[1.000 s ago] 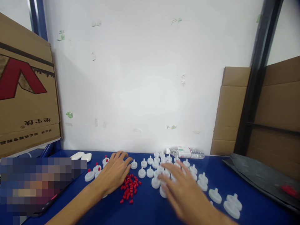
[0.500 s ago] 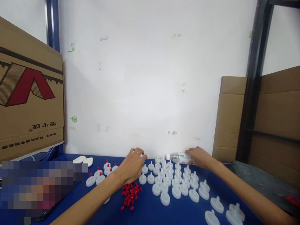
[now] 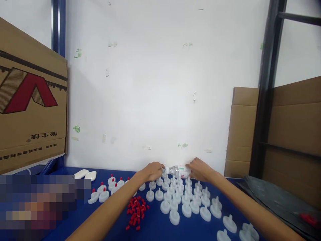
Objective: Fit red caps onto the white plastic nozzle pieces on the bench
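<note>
My right hand (image 3: 199, 169) grips the base end of a clear plastic bottle (image 3: 179, 171), which lies on its side against the wall with its white cap pointing left. Beside that cap is my left hand (image 3: 152, 171), fingers curled together close to a white spouted lid (image 3: 165, 175). Whatever those fingertips may hold is hidden. In front of the bottle stand many translucent white spouted lids (image 3: 174, 217), spouts up. A loose heap of small red caps (image 3: 137, 211) lies below my left wrist. Several lids with red caps on their spouts (image 3: 103, 195) stand left of my left forearm.
Two white oval pieces (image 3: 90, 175) lie at the back left of the blue table (image 3: 150, 231). A printed cardboard box (image 3: 35, 97) stands left, cardboard (image 3: 240, 130) leans at the right by a dark post (image 3: 262, 110), and a grey plastic bag (image 3: 271, 194) lies at the right edge.
The bottle and my right hand have shifted left along the wall. My left hand has moved right and back, to beside the bottle's cap. The camera view has tilted slightly.
</note>
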`<control>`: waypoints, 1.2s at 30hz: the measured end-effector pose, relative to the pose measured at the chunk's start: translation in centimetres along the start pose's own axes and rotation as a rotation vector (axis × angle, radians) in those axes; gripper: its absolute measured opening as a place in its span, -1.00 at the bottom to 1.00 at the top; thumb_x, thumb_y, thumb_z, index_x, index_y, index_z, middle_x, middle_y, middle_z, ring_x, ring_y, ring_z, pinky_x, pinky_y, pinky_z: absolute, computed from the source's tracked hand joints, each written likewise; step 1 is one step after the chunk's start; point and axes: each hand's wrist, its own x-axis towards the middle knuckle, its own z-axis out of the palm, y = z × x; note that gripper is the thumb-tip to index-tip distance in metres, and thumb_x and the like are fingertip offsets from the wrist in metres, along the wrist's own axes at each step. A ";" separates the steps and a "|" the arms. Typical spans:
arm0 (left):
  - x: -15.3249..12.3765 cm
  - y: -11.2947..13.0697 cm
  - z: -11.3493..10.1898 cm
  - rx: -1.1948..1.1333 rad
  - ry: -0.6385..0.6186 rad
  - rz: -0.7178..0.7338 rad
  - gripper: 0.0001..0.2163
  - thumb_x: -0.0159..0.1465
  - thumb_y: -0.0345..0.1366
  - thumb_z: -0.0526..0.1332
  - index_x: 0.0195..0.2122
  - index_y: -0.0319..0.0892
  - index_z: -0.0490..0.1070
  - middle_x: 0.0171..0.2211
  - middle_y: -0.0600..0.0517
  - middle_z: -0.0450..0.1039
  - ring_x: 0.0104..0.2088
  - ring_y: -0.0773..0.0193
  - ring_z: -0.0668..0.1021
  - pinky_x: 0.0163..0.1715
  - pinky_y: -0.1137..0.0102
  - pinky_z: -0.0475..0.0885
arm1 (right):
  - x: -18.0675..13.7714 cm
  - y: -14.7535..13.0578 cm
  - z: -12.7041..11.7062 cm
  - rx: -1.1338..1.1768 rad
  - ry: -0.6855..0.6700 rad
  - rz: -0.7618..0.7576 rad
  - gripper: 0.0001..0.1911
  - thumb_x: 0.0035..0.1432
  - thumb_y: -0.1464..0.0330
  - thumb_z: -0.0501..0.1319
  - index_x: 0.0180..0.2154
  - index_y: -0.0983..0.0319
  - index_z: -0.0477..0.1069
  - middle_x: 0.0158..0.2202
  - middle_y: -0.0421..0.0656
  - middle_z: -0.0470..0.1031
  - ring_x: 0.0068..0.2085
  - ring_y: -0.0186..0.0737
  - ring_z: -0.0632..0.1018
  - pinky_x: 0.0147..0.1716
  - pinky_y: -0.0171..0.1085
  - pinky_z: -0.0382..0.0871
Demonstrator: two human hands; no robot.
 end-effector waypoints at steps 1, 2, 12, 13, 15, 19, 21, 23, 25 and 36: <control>0.5 -0.2 0.3 -0.028 -0.016 -0.014 -0.70 0.41 -0.18 0.24 0.11 -0.17 0.41 0.10 -0.09 0.45 0.00 0.11 0.56 -0.02 0.10 0.54 | 0.1 -0.2 -0.1 -0.001 0.006 -0.003 -0.67 0.34 0.19 0.27 -0.01 0.27 0.46 0.00 -0.07 0.52 -0.02 -0.10 0.57 0.00 0.00 0.48; 0.9 -0.3 0.5 -0.055 -0.032 -0.029 -0.70 0.41 -0.18 0.24 0.11 -0.17 0.41 0.10 -0.09 0.45 -0.01 0.11 0.57 -0.02 0.10 0.54 | 0.1 -0.3 -0.1 -0.001 0.010 -0.005 -0.68 0.34 0.19 0.27 -0.01 0.28 0.46 0.00 -0.07 0.52 -0.02 -0.10 0.57 0.00 0.00 0.48; 0.6 -0.6 1.3 -0.238 -0.142 -0.102 -0.69 0.41 -0.16 0.25 0.09 -0.19 0.43 0.07 -0.07 0.47 -0.03 0.08 0.57 -0.05 0.12 0.55 | 0.0 -0.4 -0.5 0.039 0.052 -0.010 -0.65 0.33 0.15 0.26 -0.01 0.27 0.46 -0.04 -0.08 0.54 -0.07 -0.12 0.58 -0.01 0.00 0.47; 0.3 -0.6 1.2 -0.253 -0.144 -0.100 -0.69 0.41 -0.16 0.25 0.09 -0.19 0.42 0.07 -0.07 0.47 -0.03 0.09 0.57 -0.05 0.12 0.55 | 0.0 -0.5 -0.5 0.049 0.066 -0.011 -0.63 0.34 0.15 0.26 0.03 0.27 0.44 -0.03 -0.08 0.53 -0.06 -0.12 0.58 -0.01 0.01 0.47; -0.1 -0.7 1.0 -0.281 -0.145 -0.092 -0.69 0.41 -0.17 0.25 0.09 -0.19 0.42 0.07 -0.07 0.47 -0.03 0.09 0.57 -0.05 0.12 0.55 | 0.0 -0.5 -0.5 0.070 0.094 -0.014 -0.60 0.35 0.15 0.25 0.09 0.25 0.41 0.00 -0.07 0.52 -0.06 -0.11 0.58 0.00 0.02 0.47; -1.3 -0.6 -0.1 -0.302 -0.103 -0.078 -0.70 0.41 -0.16 0.24 0.08 -0.20 0.43 0.05 -0.07 0.48 -0.04 0.10 0.58 -0.05 0.12 0.55 | 0.7 -0.6 -0.9 0.101 0.102 -0.050 -0.63 0.34 0.16 0.25 0.05 0.25 0.43 -0.01 -0.08 0.53 -0.06 -0.12 0.58 -0.01 0.01 0.48; -2.0 -0.7 -0.9 -0.290 -0.047 -0.069 -0.70 0.41 -0.16 0.24 0.07 -0.20 0.44 0.05 -0.07 0.48 -0.04 0.10 0.58 -0.05 0.12 0.55 | 1.6 -0.9 -1.6 0.107 0.093 -0.078 -0.67 0.34 0.17 0.26 0.01 0.26 0.45 -0.02 -0.09 0.53 -0.06 -0.12 0.58 -0.02 0.00 0.48; -2.9 -0.8 -1.9 -0.265 0.028 -0.056 -0.72 0.41 -0.16 0.24 0.05 -0.19 0.45 0.04 -0.06 0.49 -0.03 0.11 0.58 -0.03 0.11 0.54 | 2.6 -1.7 -2.6 0.110 0.088 -0.100 -0.69 0.35 0.19 0.26 0.00 0.26 0.46 -0.01 -0.09 0.53 -0.05 -0.12 0.58 -0.02 -0.01 0.49; -4.0 -1.0 -3.0 -0.227 0.101 -0.042 -0.74 0.41 -0.14 0.23 -0.01 -0.21 0.47 -0.01 -0.05 0.52 -0.06 0.13 0.58 -0.03 0.12 0.52 | 3.7 -2.9 -3.8 0.109 0.081 -0.112 -0.69 0.35 0.21 0.25 0.02 0.26 0.45 0.01 -0.08 0.52 -0.03 -0.12 0.57 -0.02 -0.01 0.49; -15.5 -1.9 -6.2 0.158 0.339 -0.003 -0.60 0.50 -0.24 -0.13 -0.31 -0.14 0.48 -0.30 -0.05 0.52 -0.20 0.08 0.48 -0.06 0.12 0.31 | 4.4 -6.2 -5.4 0.070 -0.032 -0.002 -0.66 0.34 0.22 0.27 0.06 0.25 0.43 0.05 -0.05 0.49 -0.03 -0.11 0.57 -0.05 -0.04 0.51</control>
